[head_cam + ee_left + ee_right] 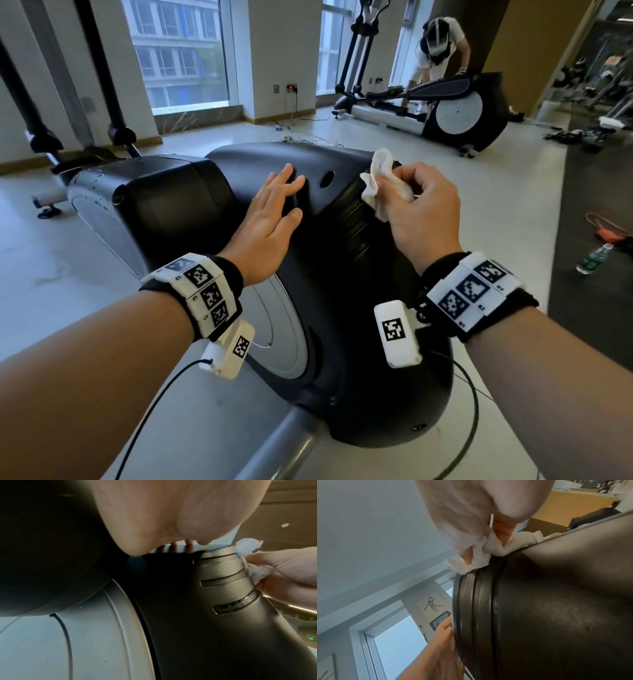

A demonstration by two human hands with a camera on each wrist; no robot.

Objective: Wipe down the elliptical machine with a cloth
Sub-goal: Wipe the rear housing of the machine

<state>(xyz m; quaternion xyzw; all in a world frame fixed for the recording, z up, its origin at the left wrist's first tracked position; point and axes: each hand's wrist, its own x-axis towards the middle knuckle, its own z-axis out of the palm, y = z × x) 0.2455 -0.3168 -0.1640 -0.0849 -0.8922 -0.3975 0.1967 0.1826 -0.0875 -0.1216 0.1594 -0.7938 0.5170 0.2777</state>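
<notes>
Head view: left hand [270, 212] flat on housing [191, 202]; right hand [421, 209] bunches cloth [378, 181] at 1 o'clock. Risk: loose cloth edge snagging in vent slots [223, 581].

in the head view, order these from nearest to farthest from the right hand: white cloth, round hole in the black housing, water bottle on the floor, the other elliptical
1. white cloth, pinched in the right hand
2. round hole, just left of it
3. water bottle, on the floor to the right
4. other elliptical, far back by the windows
</notes>
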